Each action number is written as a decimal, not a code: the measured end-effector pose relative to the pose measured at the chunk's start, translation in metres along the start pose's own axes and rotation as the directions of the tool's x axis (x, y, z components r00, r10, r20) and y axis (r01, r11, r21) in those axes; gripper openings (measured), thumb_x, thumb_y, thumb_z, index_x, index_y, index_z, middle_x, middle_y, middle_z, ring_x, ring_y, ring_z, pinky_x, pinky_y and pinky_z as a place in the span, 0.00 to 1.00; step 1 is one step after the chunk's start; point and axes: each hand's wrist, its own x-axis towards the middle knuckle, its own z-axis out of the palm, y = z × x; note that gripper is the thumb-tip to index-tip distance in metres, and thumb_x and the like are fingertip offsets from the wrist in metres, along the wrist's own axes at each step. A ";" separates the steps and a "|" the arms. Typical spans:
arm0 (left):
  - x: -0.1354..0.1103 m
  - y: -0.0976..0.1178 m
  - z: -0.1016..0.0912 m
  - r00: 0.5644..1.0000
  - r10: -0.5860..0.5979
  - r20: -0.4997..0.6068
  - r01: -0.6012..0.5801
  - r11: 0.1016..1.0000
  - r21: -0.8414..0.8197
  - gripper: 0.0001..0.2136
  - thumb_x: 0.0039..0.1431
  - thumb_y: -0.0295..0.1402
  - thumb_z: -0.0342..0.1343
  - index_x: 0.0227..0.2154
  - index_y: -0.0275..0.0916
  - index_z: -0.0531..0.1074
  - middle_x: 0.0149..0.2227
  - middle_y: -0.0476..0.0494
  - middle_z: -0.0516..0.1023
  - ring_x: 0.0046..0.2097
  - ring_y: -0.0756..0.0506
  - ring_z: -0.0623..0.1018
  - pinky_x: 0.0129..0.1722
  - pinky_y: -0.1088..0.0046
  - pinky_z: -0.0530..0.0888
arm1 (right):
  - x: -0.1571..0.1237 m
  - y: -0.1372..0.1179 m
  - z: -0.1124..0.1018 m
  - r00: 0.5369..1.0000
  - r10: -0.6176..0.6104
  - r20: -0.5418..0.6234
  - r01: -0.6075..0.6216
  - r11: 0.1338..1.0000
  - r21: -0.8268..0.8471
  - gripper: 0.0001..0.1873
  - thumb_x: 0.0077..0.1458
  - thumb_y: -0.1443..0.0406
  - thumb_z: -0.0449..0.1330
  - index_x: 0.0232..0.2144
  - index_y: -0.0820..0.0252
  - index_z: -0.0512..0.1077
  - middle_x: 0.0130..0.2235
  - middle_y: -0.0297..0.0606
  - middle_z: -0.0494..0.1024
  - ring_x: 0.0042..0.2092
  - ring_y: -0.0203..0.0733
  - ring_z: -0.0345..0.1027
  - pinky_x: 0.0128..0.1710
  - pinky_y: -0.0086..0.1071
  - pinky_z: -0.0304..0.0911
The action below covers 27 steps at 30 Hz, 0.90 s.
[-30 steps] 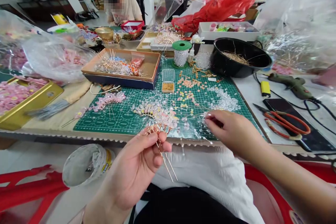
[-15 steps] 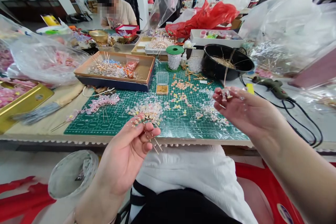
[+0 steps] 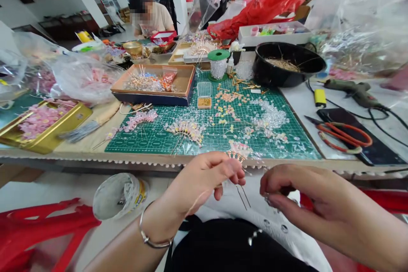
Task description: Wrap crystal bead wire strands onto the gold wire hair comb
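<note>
In the head view, my left hand (image 3: 204, 180) pinches a gold hairpin (image 3: 241, 193) between thumb and fingertips, its two prongs pointing down just past the near edge of the green cutting mat (image 3: 149, 146). My right hand (image 3: 306, 193) sits close beside the pin, also below the mat's edge, its fingers (image 3: 287, 178) curled narrow toward the thumb. Whether they hold a fine wire or nothing, I cannot tell.

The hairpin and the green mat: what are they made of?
The hairpin looks like gold-coloured metal wire: it shines and its prongs are thin and straight. The mat seems smooth plastic or rubber, slightly glossy, with printed grid lines.
</note>
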 end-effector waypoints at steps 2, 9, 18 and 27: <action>-0.001 -0.005 0.003 0.994 -0.074 0.077 0.065 0.990 0.124 0.17 0.59 0.47 0.60 0.29 0.35 0.76 0.35 0.43 0.77 0.31 0.52 0.73 0.22 0.81 0.64 | -0.006 0.005 0.006 0.989 -0.144 -0.024 0.138 0.974 -0.178 0.05 0.64 0.66 0.53 0.38 0.55 0.69 0.35 0.36 0.77 0.32 0.36 0.71 0.31 0.30 0.65; -0.007 -0.008 0.015 0.994 -0.088 0.058 0.066 0.949 0.309 0.11 0.55 0.39 0.66 0.27 0.37 0.75 0.37 0.45 0.80 0.39 0.48 0.76 0.40 0.73 0.70 | -0.027 0.012 0.014 0.978 -0.187 -0.094 0.152 0.943 -0.296 0.07 0.62 0.70 0.53 0.42 0.55 0.64 0.37 0.35 0.78 0.36 0.36 0.74 0.31 0.28 0.67; -0.009 -0.028 0.032 0.934 0.358 0.009 -0.275 0.700 0.659 0.05 0.61 0.29 0.61 0.28 0.39 0.77 0.35 0.48 0.81 0.38 0.49 0.77 0.40 0.74 0.70 | -0.019 0.007 0.050 0.922 0.384 -0.046 -0.374 0.915 0.155 0.08 0.64 0.57 0.52 0.37 0.49 0.70 0.37 0.29 0.78 0.38 0.37 0.73 0.38 0.31 0.70; -0.011 -0.030 0.019 0.874 0.482 0.066 -0.404 0.643 0.650 0.04 0.60 0.28 0.62 0.30 0.37 0.78 0.35 0.44 0.82 0.37 0.49 0.79 0.41 0.75 0.74 | -0.029 0.014 0.035 0.902 0.431 -0.033 -0.430 0.902 0.032 0.09 0.60 0.60 0.53 0.29 0.51 0.71 0.25 0.28 0.74 0.26 0.34 0.68 0.24 0.26 0.63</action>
